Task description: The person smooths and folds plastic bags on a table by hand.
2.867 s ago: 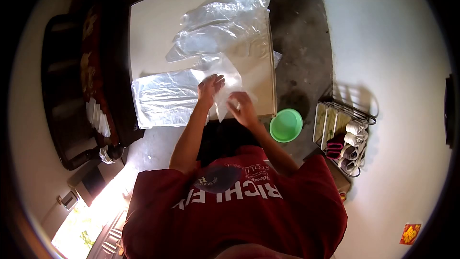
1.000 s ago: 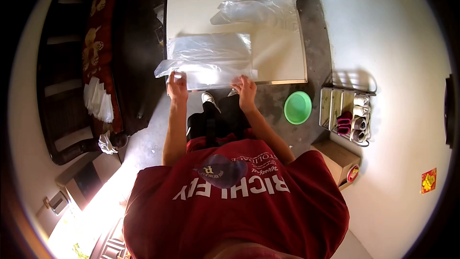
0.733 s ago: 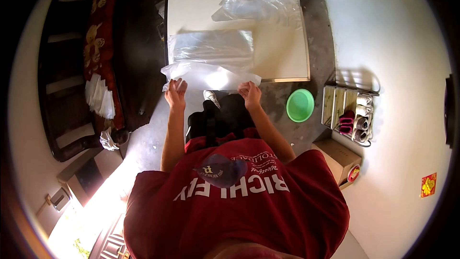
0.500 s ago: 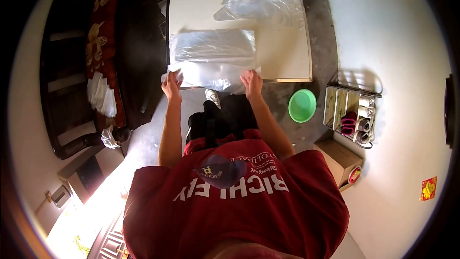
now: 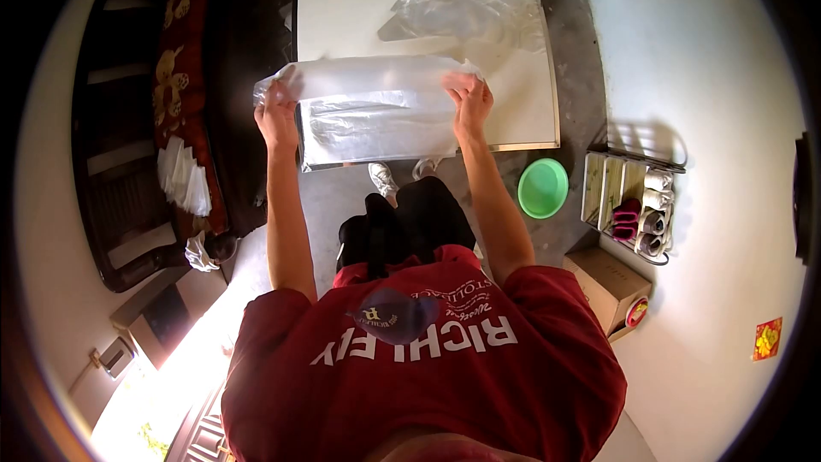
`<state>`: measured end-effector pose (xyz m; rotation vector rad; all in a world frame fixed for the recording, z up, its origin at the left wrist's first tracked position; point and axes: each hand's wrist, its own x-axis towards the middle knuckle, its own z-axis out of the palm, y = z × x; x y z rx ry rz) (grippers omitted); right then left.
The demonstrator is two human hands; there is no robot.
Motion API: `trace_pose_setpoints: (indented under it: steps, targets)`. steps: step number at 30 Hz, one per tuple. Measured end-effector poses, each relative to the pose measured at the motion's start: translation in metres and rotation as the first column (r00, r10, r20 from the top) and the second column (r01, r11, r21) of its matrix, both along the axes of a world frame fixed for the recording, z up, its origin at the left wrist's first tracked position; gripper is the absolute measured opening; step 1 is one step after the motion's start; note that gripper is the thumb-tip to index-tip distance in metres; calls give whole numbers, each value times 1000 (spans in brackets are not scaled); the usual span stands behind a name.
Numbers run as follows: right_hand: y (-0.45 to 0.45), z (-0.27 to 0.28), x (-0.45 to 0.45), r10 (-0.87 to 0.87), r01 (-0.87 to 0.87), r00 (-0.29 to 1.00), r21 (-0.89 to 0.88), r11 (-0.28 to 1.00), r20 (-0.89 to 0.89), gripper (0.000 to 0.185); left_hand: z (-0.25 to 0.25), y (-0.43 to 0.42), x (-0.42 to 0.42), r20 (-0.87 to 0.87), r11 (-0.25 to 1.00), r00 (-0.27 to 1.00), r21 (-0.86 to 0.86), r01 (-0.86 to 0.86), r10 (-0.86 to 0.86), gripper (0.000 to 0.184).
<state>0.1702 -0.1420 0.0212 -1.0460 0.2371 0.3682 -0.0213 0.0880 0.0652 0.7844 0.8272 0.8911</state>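
- Head view: my left hand (image 5: 276,120) pinches one end of a clear plastic sheet (image 5: 376,75).
- My right hand (image 5: 470,107) pinches the other end, the sheet spanning between my hands.
- Flat plastic (image 5: 368,133) lies along the near edge of the tabletop (image 5: 513,107).
- Crumpled plastic (image 5: 462,0) lies farther off, toward the right.

One head-worn camera looks steeply down and forward over the person's red shirt (image 5: 428,376), which fills the bottom center of the frame, closest to the lens. Both arms reach up the frame to the white counter (image 5: 351,17) at top center, farther off. The very wide, rounded view bends the room and takes in the wall (image 5: 710,162) at right, with dark corners.
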Motion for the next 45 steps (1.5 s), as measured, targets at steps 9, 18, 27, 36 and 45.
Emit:
trace_pose_setpoints:
  steps: [9,18,27,36,45]
  targets:
    - [-40,-65,-37,72,-137,965,-250,959,-252,30,-76,-30,-65,-357,993,928,-76,88,-109,25]
    - [-67,-120,-57,134,-253,946,-417,873,-293,24,-148,-34,-95,-407,963,889,-247,111,-207,28]
    - [-79,-125,-58,225,-365,929,-637,679,-292,19,-190,-31,-107,-594,948,769,-315,47,-235,17]
    - [-108,-191,-69,392,-311,903,-897,313,-175,23,-195,-28,-111,-674,967,698,-230,113,-242,17]
    - [-121,-204,-81,410,-182,911,-932,312,-41,26,-204,-24,-123,-770,970,593,-141,199,-234,18]
